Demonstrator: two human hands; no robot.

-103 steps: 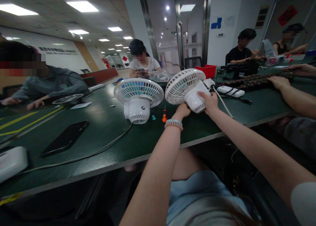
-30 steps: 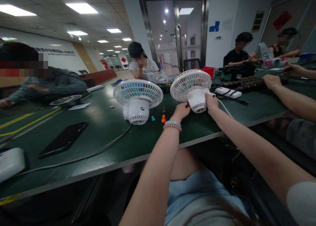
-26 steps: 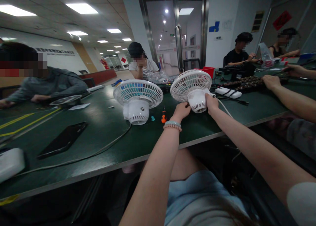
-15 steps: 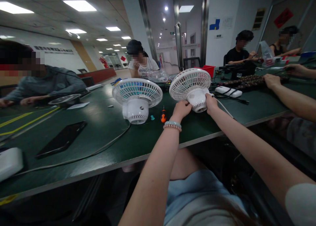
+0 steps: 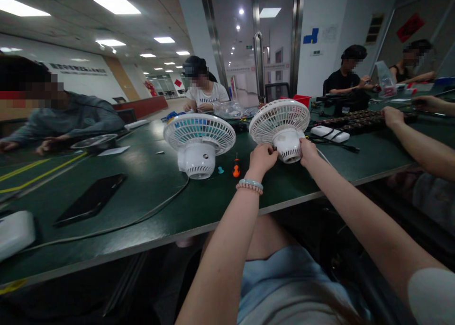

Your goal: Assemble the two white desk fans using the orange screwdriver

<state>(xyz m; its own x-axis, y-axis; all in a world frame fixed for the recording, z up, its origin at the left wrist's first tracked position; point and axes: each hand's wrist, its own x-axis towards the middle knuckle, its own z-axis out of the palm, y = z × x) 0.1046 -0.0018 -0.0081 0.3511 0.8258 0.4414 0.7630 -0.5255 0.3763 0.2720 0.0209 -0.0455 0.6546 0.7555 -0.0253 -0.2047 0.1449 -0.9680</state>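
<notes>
A white fan (image 5: 287, 142) stands in front of me, its round grille tilted up and its slotted motor housing low over the table. My right hand (image 5: 307, 152) grips the right side of that housing. At the housing's left side, my left hand (image 5: 262, 160) is closed, its fingertips pinched beside a small dark spot; what they hold, if anything, is hidden. A second white fan (image 5: 197, 161) rests to the left, untouched, with a round hole in its housing. Between the fans lie an orange-and-black screwdriver (image 5: 236, 167) and a small teal piece (image 5: 221, 170).
A black phone (image 5: 90, 199) lies on the green table (image 5: 149, 185) at left, near a grey cable. A white power strip (image 5: 330, 134) with a black cord lies right of the fans. Other people sit around the table; a co-worker's hand (image 5: 393, 117) is at far right.
The held fan's grille has tipped and shifted slightly to the right. My left fingers have moved a little at the housing's side. Across the table, a person's raised hand has come down.
</notes>
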